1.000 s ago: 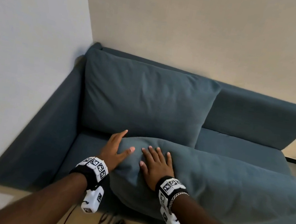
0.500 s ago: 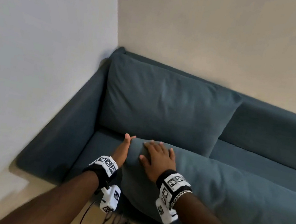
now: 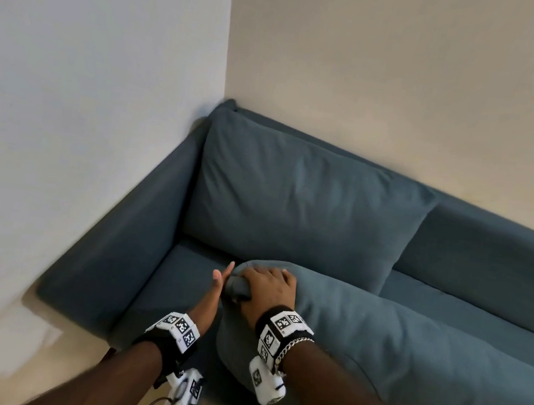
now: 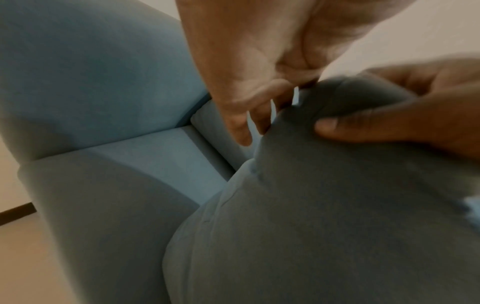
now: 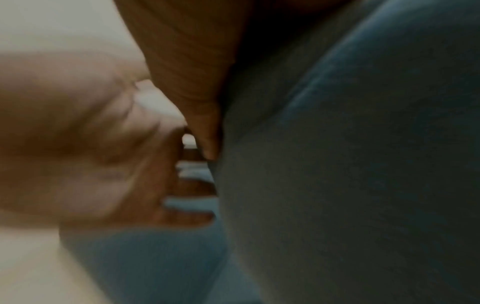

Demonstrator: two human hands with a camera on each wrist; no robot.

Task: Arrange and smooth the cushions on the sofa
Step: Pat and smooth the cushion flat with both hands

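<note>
I see the blue sofa pushed into the corner of the room, and I take it as my landmark. One back cushion stands upright against the sofa's backrest at its armrest end. A second, loose cushion lies along the sofa's seat, in front of the upright one, its near edge hanging over the front of the seat.

My right hand is clamped on the corner of the loose cushion nearest the armrest: the fingers curl over the top and the thumb presses in from the side, bunching the fabric into a dark fold. From the left wrist camera I see that thumb dug into the cushion's corner.

My left hand is just beside that same corner, on its armrest side, over the bare seat. Its fingers are straight and spread, palm turned toward the cushion. In the left wrist camera the fingertips seem to touch the cushion's edge, but the blur keeps me from being sure. It grips nothing.

Both wrists carry white marker-covered bands, and the right wrist also wears a chain bracelet. The right wrist camera is blurred, showing mostly dark cushion fabric.
</note>
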